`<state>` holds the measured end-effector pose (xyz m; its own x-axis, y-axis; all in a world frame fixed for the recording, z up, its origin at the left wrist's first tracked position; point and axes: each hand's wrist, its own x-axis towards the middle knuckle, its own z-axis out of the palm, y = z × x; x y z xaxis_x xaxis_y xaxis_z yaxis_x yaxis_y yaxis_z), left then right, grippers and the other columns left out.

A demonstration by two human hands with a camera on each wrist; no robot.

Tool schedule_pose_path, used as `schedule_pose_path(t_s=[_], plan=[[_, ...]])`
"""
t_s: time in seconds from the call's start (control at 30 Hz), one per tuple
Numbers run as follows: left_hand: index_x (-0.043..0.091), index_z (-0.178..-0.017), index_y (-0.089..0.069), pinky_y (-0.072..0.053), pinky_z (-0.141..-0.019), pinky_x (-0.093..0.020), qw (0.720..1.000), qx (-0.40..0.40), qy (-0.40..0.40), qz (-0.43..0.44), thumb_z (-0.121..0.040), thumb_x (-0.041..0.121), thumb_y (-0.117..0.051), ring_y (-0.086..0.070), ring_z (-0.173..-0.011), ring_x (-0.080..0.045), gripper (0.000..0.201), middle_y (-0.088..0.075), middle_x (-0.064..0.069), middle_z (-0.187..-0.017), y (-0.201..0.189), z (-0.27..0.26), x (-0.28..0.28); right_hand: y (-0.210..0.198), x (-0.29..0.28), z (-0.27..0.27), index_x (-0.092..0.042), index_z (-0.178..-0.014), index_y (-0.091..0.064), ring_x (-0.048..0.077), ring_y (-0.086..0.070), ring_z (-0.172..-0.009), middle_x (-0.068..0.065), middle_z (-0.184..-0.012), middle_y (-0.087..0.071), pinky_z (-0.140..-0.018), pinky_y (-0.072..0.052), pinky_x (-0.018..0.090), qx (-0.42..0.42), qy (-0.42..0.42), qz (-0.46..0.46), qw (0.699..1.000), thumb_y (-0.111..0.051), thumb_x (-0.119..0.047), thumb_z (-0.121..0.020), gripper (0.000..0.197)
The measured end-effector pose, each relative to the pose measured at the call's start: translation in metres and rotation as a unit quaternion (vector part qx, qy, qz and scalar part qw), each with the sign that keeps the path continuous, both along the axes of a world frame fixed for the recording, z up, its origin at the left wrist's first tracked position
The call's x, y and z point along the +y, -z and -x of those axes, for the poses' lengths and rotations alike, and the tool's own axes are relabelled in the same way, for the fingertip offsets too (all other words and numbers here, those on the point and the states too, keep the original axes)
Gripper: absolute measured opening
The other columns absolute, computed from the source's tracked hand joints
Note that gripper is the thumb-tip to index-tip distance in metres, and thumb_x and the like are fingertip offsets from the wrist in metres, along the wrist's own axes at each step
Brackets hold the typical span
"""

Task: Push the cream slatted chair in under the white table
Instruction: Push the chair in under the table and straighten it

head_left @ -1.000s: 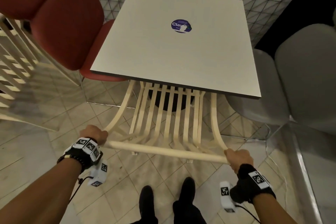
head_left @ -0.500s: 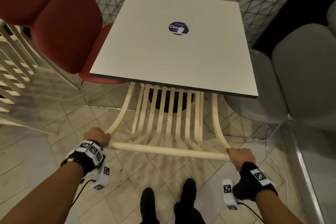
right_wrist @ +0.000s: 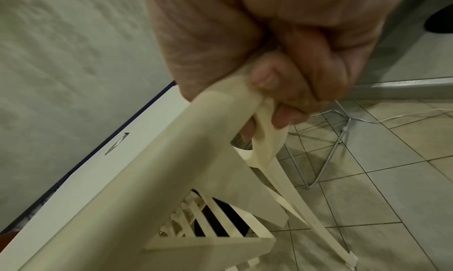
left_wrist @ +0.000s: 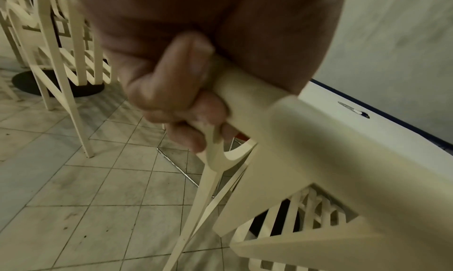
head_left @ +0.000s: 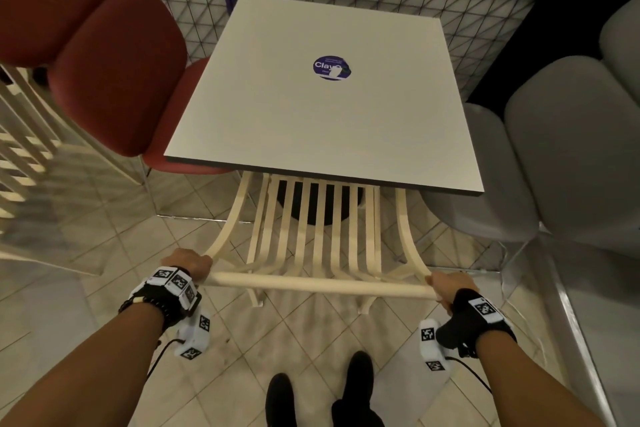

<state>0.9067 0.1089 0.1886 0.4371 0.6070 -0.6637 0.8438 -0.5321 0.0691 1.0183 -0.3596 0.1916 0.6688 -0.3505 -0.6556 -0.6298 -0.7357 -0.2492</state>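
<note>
Table: the white table (head_left: 322, 114) lies straight ahead of us.
Chair: the cream slatted chair (head_left: 313, 229) has its seat partly under the near edge.
Rail: the top rail (head_left: 318, 284) runs left-right, square to our push.
Grip: left hand (head_left: 188, 262) and right hand (head_left: 446, 284) wrap the 2 rail ends, equally near.

Head looks down; wrist views share chair (left_wrist: 318, 159).

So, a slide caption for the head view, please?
Both hands grip the cream slatted chair, its seat partly under the white table.

Black wristbands (head_left: 162, 302), marker-tagged; black shoes (head_left: 280, 399).
</note>
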Motion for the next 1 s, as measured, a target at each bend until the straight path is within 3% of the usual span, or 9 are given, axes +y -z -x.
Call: schedule_pose_path(t_s=[0.13,0.23,0.3,0.43,0.63,0.73,0.83,0.9,1.0], plan=[[0.009,-0.073,-0.061,-0.041,-0.051,-0.023,0.999,0.026,0.031,0.004,-0.083,0.02,-0.049,-0.06,-0.066,-0.02,0.019,-0.059,-0.003,-0.068,-0.003,0.009,0.004,0.004,-0.002,0.013,0.0,-0.087,-0.063,0.024,-0.056,-0.058,0.013,-0.071,-0.061,-0.049,-0.042,0.026,-0.017,0.012,0.008,1.0,-0.062,-0.031,-0.082,0.032],[0.007,-0.084,-0.068,-0.046,-0.061,-0.025,0.998,0.026,0.055,-0.01,-0.084,0.023,-0.049,-0.067,-0.084,-0.029,0.025,-0.07,-0.01,-0.085,0.002,0.011,0.006,0.0,0.002,0.015,-0.001,-0.076,-0.061,0.026,-0.055,-0.059,0.013,-0.066,-0.06,-0.055,-0.045,0.029,-0.018,0.025,0.01,0.999,-0.06,-0.031,-0.083,0.03],[0.008,-0.084,-0.067,-0.043,-0.061,-0.025,0.999,0.015,0.047,-0.015,-0.084,0.026,-0.048,-0.064,-0.085,-0.03,0.026,-0.071,-0.013,-0.098,0.004,0.009,0.008,-0.003,0.005,0.013,-0.005,-0.067,-0.057,0.028,-0.056,-0.063,0.011,-0.063,-0.058,-0.063,-0.044,0.031,-0.009,0.015,0.01,1.0,-0.056,-0.033,-0.085,0.033],[0.004,-0.081,-0.062,-0.039,-0.059,-0.028,1.0,-0.02,0.01,-0.011,-0.085,0.027,-0.05,-0.057,-0.075,-0.028,0.026,-0.061,-0.012,-0.085,-0.007,0.002,0.005,-0.001,0.007,0.005,-0.004,-0.078,-0.063,0.028,-0.058,-0.066,0.012,-0.067,-0.062,-0.061,-0.044,0.03,-0.004,-0.014,0.005,1.0,-0.053,-0.034,-0.086,0.032],[0.004,-0.078,-0.061,-0.041,-0.067,-0.028,0.999,-0.034,0.013,-0.014,-0.087,0.025,-0.048,-0.057,-0.08,-0.03,0.026,-0.06,-0.013,-0.087,-0.006,0.004,0.005,-0.001,0.009,0.009,-0.003,-0.091,-0.068,0.028,-0.06,-0.067,0.01,-0.067,-0.062,-0.052,-0.038,0.028,-0.003,-0.028,0.031,0.999,-0.05,-0.036,-0.087,0.038],[0.004,-0.08,-0.063,-0.041,-0.069,-0.028,0.999,-0.037,0.024,-0.019,-0.087,0.026,-0.047,-0.057,-0.082,-0.03,0.028,-0.061,-0.014,-0.091,-0.006,0.004,0.005,-0.006,0.015,0.016,0.0,-0.101,-0.067,0.025,-0.055,-0.067,0.01,-0.071,-0.058,-0.058,-0.042,0.028,-0.055,-0.014,0.043,0.997,-0.047,-0.031,-0.089,0.039],[0.005,-0.088,-0.066,-0.042,-0.071,-0.028,0.997,-0.058,0.023,-0.034,-0.086,0.028,-0.045,-0.059,-0.087,-0.031,0.031,-0.068,-0.015,-0.103,-0.006,0.006,0.003,-0.01,0.028,0.039,-0.012,-0.103,-0.065,0.03,-0.051,-0.093,0.014,-0.098,-0.057,-0.082,-0.048,0.045,-0.164,-0.124,0.116,0.972,-0.031,-0.045,-0.092,0.049],[0.01,-0.099,-0.065,-0.045,-0.078,-0.033,0.993,-0.1,0.027,-0.055,-0.087,0.034,-0.041,-0.059,-0.098,-0.035,0.036,-0.066,-0.016,-0.111,-0.007,0.012,-0.004,-0.013,0.04,0.068,-0.022,-0.108,-0.062,0.028,-0.047,-0.107,0.009,-0.111,-0.056,-0.091,-0.043,0.054,-0.223,-0.22,0.131,0.941,-0.022,-0.049,-0.095,0.05],[0.021,-0.113,-0.063,-0.043,-0.094,-0.047,0.978,-0.141,0.104,-0.116,-0.092,0.047,-0.028,-0.053,-0.11,-0.035,0.049,-0.063,-0.013,-0.116,-0.013,0.03,-0.03,-0.012,0.05,0.097,-0.028,-0.128,-0.047,0.028,-0.041,-0.126,0.005,-0.13,-0.053,-0.101,-0.03,0.065,-0.265,-0.288,0.155,0.907,-0.015,-0.052,-0.094,0.052]])
